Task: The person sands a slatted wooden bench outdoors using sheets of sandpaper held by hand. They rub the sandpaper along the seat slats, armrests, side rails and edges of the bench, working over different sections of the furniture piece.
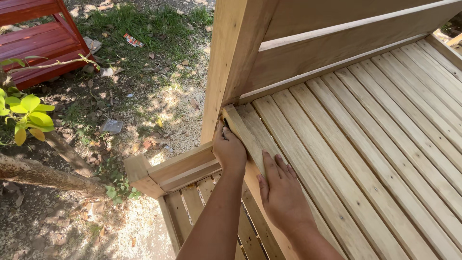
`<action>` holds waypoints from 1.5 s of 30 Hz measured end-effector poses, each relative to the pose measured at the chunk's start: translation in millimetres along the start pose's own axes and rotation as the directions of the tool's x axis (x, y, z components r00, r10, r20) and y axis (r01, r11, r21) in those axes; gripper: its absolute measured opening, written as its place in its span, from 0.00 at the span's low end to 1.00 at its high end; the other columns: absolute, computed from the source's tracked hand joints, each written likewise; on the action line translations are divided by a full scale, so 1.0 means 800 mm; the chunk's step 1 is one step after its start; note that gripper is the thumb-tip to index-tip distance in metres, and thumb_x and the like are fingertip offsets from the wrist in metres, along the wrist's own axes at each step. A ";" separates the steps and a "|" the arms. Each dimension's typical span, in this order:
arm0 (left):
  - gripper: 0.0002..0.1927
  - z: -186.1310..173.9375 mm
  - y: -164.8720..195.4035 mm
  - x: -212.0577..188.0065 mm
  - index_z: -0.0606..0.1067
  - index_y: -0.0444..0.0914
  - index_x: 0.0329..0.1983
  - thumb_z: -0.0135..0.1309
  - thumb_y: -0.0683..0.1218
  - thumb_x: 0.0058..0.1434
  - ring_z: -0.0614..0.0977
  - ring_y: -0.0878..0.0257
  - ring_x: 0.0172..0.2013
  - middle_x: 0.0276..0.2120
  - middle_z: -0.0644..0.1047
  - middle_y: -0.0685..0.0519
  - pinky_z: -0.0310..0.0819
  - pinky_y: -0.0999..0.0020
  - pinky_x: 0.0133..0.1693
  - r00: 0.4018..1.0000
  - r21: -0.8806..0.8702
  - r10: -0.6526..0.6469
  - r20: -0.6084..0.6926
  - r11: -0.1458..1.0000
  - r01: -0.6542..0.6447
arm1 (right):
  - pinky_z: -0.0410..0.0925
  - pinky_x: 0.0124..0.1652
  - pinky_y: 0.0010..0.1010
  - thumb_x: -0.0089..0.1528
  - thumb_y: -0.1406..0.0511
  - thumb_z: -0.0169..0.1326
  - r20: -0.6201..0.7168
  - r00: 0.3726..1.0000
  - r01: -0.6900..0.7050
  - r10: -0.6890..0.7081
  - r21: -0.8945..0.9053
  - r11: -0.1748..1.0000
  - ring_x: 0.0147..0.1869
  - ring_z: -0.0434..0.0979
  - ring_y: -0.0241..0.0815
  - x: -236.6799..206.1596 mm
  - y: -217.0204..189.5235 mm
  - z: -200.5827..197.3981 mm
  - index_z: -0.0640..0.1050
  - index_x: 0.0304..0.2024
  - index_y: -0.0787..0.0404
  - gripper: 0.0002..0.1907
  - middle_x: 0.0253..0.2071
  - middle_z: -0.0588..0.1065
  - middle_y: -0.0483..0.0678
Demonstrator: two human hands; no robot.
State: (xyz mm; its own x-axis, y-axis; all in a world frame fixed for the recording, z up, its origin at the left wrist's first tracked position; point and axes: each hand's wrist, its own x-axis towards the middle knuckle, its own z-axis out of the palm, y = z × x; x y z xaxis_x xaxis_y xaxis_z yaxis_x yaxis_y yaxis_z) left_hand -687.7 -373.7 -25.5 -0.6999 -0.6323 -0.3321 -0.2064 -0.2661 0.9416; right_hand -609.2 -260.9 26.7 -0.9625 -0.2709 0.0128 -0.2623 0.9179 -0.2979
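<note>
From the head camera we looked down on an unfinished wooden bench seat (pixel 365 159) of pale slats, standing outdoors over gravel and patchy grass. Our left hand (pixel 229 150) sat at the seat's corner, where the upright corner post (pixel 226 62) met the armrest rail (pixel 180 168); its fingers (pixel 222 132) were curled narrow around the end of a loose wooden slat (pixel 243 132), and something small and dark may have been pinched there, though we could not tell what. Our right hand (pixel 283 192) lay flat on the same slat lower down, fingers spread wide and pressing, gripping nothing. The slat ran along the seat's outer edge, its top end butted against the post and just below the backrest board (pixel 337 53).

We judged that seating this piece well called for steady downward pressure from the flat hand while the other nudged the end tight into the corner, keeping the edge parallel to the neighbouring slats and the gap even.

A red slatted bench (pixel 38 43) stood well apart at the upper left, and a leafy branch (pixel 29 113) reached in from the left edge.
</note>
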 end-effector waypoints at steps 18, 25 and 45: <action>0.26 -0.011 -0.059 0.000 0.65 0.37 0.70 0.39 0.47 0.71 0.70 0.55 0.67 0.68 0.69 0.47 0.62 0.63 0.63 0.985 -0.039 0.121 0.125 0.992 -0.117 | 0.52 0.69 0.49 0.69 0.55 0.39 -0.003 1.000 0.030 -0.030 -0.016 0.999 0.74 0.60 0.60 0.003 0.003 0.003 0.60 0.71 0.64 0.31 0.66 0.67 0.61; 0.25 -0.022 -0.045 -0.017 0.67 0.36 0.69 0.39 0.48 0.72 0.72 0.53 0.66 0.66 0.72 0.44 0.63 0.63 0.63 0.977 0.021 0.164 0.135 0.985 -0.168 | 0.52 0.68 0.49 0.69 0.55 0.39 -0.016 0.999 0.031 -0.031 0.004 1.000 0.73 0.60 0.61 0.003 0.004 0.005 0.59 0.71 0.64 0.31 0.67 0.67 0.62; 0.26 -0.003 -0.015 0.038 0.68 0.35 0.69 0.36 0.50 0.73 0.77 0.46 0.60 0.59 0.77 0.38 0.67 0.58 0.62 0.995 0.287 -0.101 0.002 0.953 0.096 | 0.52 0.69 0.49 0.69 0.55 0.39 -0.026 0.999 0.037 -0.036 0.024 0.999 0.73 0.60 0.62 0.004 0.005 0.004 0.59 0.71 0.63 0.31 0.67 0.67 0.62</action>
State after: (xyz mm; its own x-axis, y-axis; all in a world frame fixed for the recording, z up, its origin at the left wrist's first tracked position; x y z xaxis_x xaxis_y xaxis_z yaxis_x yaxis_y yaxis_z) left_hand -705.0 -391.1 -47.3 -0.6768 -0.6010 -0.4252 -0.4602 -0.1055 0.8815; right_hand -613.3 -258.9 22.3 -0.9540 -0.2958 0.0487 -0.2955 0.9000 -0.3203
